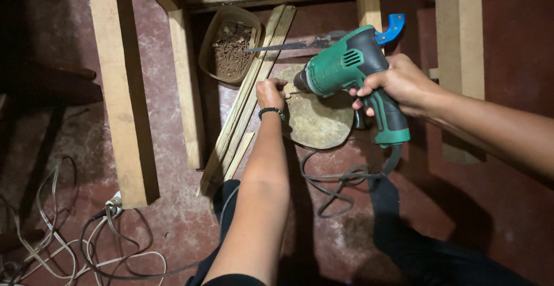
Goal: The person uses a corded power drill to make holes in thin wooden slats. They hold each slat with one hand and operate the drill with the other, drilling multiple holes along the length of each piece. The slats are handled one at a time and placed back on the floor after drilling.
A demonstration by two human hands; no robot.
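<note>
We keep the right hand closed on the drill while the left hand pinches the small piece steady against the round block.

Bare forearms, dark trousers, one beaded wristband

The person is wearing a dark green beaded bracelet around the wrist of the left hand; the right hand is showing no jewellery, both forearms are going sleeveless, and dark trousers are covering the legs.
</note>
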